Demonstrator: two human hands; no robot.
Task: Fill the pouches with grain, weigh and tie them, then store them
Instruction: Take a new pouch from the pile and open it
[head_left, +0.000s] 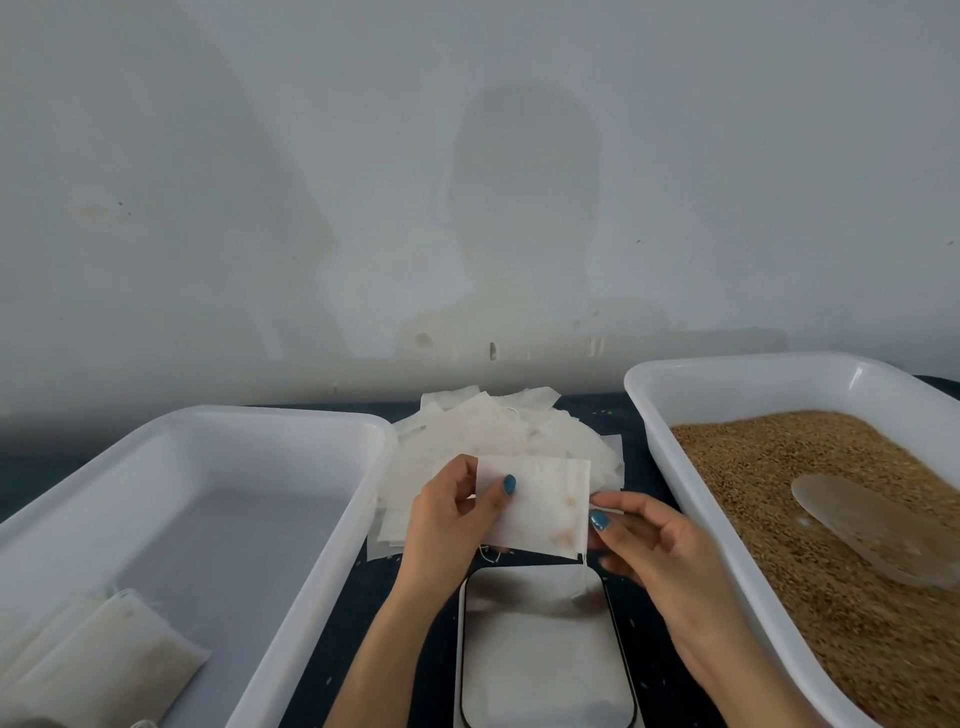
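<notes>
One scale (545, 649) is sitting in the middle. Two white trays are flanking it, the left tray (384, 431) and the right tray (636, 395). One scoop (872, 525) is lying in the grain (753, 467) right of the scale. At least two filled pouches (114, 654) are lying left of the scale, partly cut off by the frame edge. Two hands, the left hand (447, 514) and the right hand (654, 540), are holding one pouch (540, 509) above the scale. Behind the scale, empty pouches (498, 426) are lying in one heap, too many to count.
</notes>
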